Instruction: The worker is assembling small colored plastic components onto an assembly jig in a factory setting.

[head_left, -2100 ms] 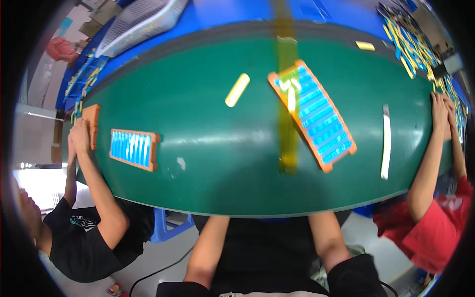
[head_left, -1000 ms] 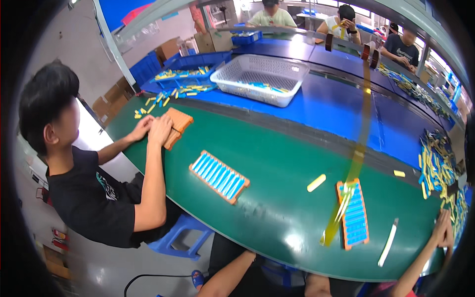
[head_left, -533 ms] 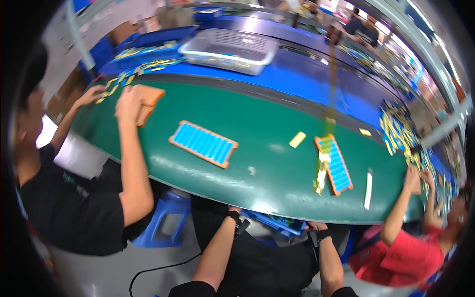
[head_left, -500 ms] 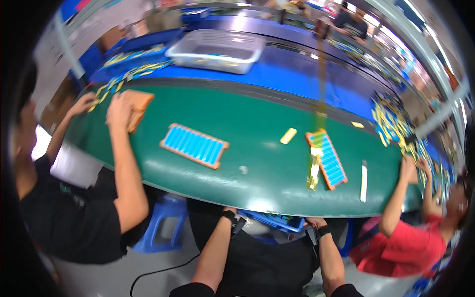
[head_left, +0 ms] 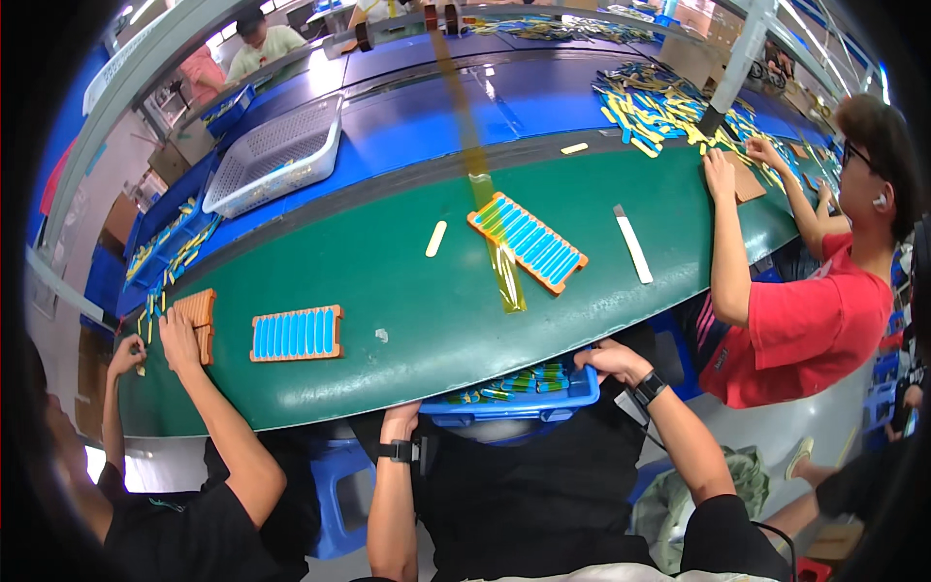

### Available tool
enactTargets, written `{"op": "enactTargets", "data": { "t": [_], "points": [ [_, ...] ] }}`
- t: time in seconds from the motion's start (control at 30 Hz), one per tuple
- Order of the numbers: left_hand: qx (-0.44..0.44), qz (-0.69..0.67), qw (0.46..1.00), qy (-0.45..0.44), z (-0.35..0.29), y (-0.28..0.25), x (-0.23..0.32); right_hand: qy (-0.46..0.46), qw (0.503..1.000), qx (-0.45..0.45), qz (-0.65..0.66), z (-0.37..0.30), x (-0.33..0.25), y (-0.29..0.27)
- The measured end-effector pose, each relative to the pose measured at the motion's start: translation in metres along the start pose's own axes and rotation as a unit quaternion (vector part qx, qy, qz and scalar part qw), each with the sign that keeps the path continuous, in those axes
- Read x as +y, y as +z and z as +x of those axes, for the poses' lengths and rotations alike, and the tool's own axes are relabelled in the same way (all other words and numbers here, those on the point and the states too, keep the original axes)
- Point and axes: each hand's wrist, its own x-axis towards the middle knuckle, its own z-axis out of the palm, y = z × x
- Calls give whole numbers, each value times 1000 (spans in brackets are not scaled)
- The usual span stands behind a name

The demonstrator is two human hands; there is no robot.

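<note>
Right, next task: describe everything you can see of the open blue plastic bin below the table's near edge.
The open blue plastic-looking bin is roughly rectangular, with a projecting rim. Its open side faces up, showing loose blue, yellow and dark strips inside. It is partly beneath the near edge of the smooth green table, which hides its far side. The right grip curls over its right-end rim; the left grip is at its left end, contact unclear.

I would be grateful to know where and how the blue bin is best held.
The blue bin is probably best held by the rim at its left and right ends, one hand from each side. It is wide, open-topped and holds loose pieces, so this should keep it level; the green table hides its far side. The right hand grips the right end.
</note>
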Motion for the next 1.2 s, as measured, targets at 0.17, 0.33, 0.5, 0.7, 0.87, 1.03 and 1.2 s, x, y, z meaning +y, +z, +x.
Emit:
{"op": "enactTargets", "data": {
  "t": [0.17, 0.33, 0.5, 0.7, 0.87, 1.03, 1.2],
  "points": [
    [23, 63, 998, 2, -57, 45, 64, -18, 999, 27, -27, -27, 4, -17],
    [0, -43, 999, 0, -62, 41, 74, -43, 998, 28, -40, -52, -35, -22],
    [-39, -66, 993, 93, -93, 74, 80, 1, 998, -1, -69, -83, -29, -44],
    [-165, -6, 984, -66, -99, 51, 69, 38, 998, 31, -43, -144, -27, -32],
    [-222, -6, 971, -91, -124, 69, 115, 58, 996, 66, -10, -187, -13, -22],
    [-263, -1, 960, -100, -141, 70, 127, 85, 990, 109, -17, -230, -13, -2],
    [-321, 36, 939, -118, -167, 71, 140, 104, 986, 126, 11, -272, 16, 5]
  ]
}}
